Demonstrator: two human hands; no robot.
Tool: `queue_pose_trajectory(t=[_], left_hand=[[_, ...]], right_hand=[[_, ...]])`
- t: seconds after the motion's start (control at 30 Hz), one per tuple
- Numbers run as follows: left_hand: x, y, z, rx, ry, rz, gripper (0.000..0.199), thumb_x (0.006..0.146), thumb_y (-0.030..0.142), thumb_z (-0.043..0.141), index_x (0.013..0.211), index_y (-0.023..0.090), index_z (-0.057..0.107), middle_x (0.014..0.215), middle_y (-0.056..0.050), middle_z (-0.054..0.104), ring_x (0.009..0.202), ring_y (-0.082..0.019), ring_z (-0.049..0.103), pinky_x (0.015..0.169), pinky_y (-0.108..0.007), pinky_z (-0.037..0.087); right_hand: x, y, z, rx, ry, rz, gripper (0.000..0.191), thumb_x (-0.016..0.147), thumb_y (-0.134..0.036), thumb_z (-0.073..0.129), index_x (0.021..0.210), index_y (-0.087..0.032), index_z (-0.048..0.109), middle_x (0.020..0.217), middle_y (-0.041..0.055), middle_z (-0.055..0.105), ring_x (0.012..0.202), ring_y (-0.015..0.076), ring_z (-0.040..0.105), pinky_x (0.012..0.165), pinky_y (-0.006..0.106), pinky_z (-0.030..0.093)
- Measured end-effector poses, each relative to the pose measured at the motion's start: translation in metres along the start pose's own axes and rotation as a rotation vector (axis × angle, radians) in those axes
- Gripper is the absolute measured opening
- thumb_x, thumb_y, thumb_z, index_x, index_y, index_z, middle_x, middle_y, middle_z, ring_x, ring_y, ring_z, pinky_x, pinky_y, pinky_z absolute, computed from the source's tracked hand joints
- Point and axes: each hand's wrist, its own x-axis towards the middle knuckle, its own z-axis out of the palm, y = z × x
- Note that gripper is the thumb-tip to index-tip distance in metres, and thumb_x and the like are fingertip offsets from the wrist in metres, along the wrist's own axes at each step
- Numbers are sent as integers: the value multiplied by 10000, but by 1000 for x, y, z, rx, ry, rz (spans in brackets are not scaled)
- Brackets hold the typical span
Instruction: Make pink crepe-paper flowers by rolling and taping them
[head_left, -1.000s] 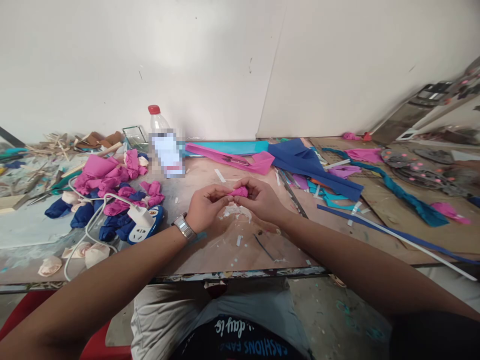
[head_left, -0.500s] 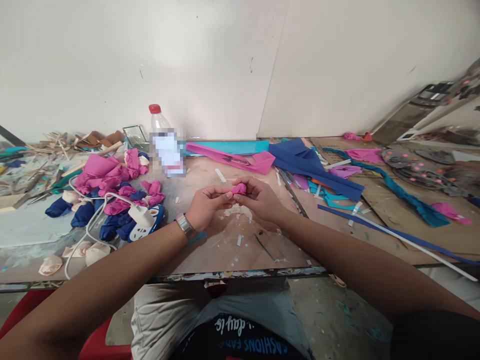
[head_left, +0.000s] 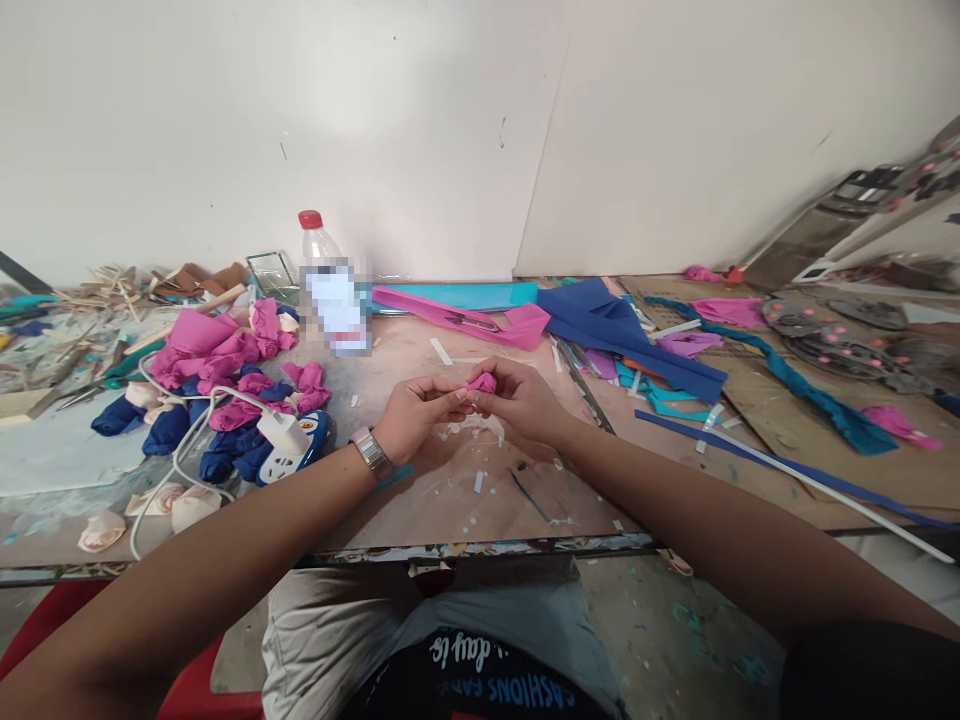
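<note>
Nearest us, the front edge of the tabletop (head_left: 442,510) crosses below the hands, mostly open room behind it. And here's the pink bud (head_left: 484,383), up off the wood between both hands: left hand (head_left: 414,415) pinching its left end, right hand (head_left: 521,400) gripping its right side in closed fingers. More open room beyond, up to one pink strip (head_left: 465,318). The count, near to far: three cream bundles (head_left: 101,530), one power strip (head_left: 307,450), one phone (head_left: 337,305), one bottle (head_left: 316,240).
</note>
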Motion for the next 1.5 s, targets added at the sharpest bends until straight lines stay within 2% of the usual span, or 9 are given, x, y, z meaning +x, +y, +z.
queue_pose_trajectory(t=[0.17, 0.33, 0.47, 0.67, 0.77, 1.1, 1.3, 1.5], left_hand=[[0, -2, 1, 57, -26, 62, 423, 680, 468, 909, 886, 122, 778, 825, -92, 795, 771, -195, 751, 789, -340, 605], [0, -4, 1, 54, 48, 135, 439, 672, 459, 914, 925, 134, 762, 805, -78, 793, 732, -185, 739, 752, -335, 601], [0, -2, 1, 76, 34, 181, 394, 689, 446, 905, 898, 141, 769, 820, -71, 792, 752, -182, 734, 788, -345, 602], [0, -1, 2, 106, 35, 240, 353, 709, 430, 890, 892, 145, 789, 841, -70, 797, 750, -181, 723, 787, -349, 603], [0, -1, 1, 123, 53, 255, 338, 718, 423, 882, 885, 146, 786, 836, -68, 796, 734, -175, 716, 766, -339, 603], [0, -4, 1, 185, -17, 308, 340, 757, 422, 860, 945, 156, 764, 906, -82, 810, 817, -205, 752, 822, -353, 593], [-2, -1, 2, 268, 46, 336, 272, 776, 405, 845, 890, 163, 793, 840, -72, 807, 772, -201, 741, 761, -330, 584], [-2, -3, 2, 193, 1, 321, 342, 753, 408, 866, 962, 159, 761, 889, -83, 811, 813, -211, 757, 788, -343, 591]], right_hand=[[0, -2, 0, 13, -8, 36, 388, 801, -523, 815, 908, -181, 667, 669, -28, 606, 594, 119, 577, 576, 260, 492], [1, 2, 0, 67, 12, 43, 363, 803, -488, 811, 964, -199, 661, 625, -49, 605, 553, 124, 592, 558, 263, 497], [1, 2, 1, 75, 0, 59, 331, 813, -476, 799, 904, -196, 646, 600, -46, 605, 543, 125, 593, 552, 258, 490], [0, 1, 1, 83, -38, 89, 391, 761, -477, 847, 927, -193, 635, 685, -36, 619, 591, 120, 608, 566, 250, 511], [-1, 1, 1, 96, -44, 94, 426, 718, -459, 883, 935, -197, 627, 725, -39, 611, 608, 114, 609, 563, 241, 517], [-2, -1, 3, 88, 7, 112, 359, 776, -465, 834, 893, -192, 633, 623, -49, 594, 557, 121, 596, 537, 241, 490], [-2, -1, 3, 94, 11, 114, 301, 786, -421, 816, 857, -192, 635, 588, -46, 606, 539, 125, 599, 540, 248, 490], [0, 1, 1, 142, 7, 93, 261, 785, -382, 806, 851, -190, 641, 586, -42, 626, 534, 124, 600, 548, 257, 495]])
